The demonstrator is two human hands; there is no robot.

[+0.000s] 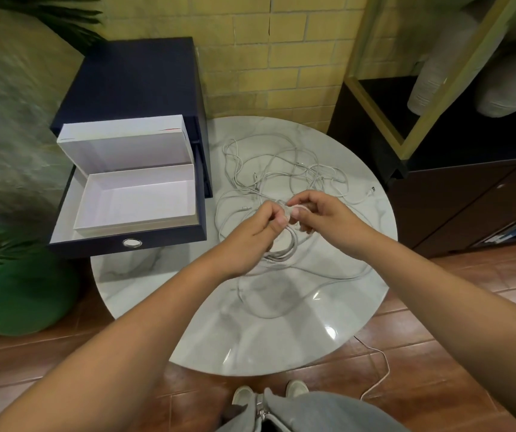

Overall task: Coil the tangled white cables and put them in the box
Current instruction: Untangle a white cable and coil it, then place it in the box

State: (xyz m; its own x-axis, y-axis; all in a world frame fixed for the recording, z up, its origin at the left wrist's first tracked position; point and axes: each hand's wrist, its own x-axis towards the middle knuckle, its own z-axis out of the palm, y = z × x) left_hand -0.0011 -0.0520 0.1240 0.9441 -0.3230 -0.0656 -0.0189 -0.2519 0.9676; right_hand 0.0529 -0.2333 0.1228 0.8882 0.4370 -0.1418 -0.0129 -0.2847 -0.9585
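Left hand (258, 233) and right hand (323, 218) pinch a small cable coil (288, 244), tangle (281, 169) lying beyond, open box (144, 198) left, nearer the left hand.

Near side of the tabletop (266, 338) lies bare, loose cables (258, 186) sprawl over its far half, and at the left the white box (138, 198) is open from above, its raised lid (126, 151) walling the far side.
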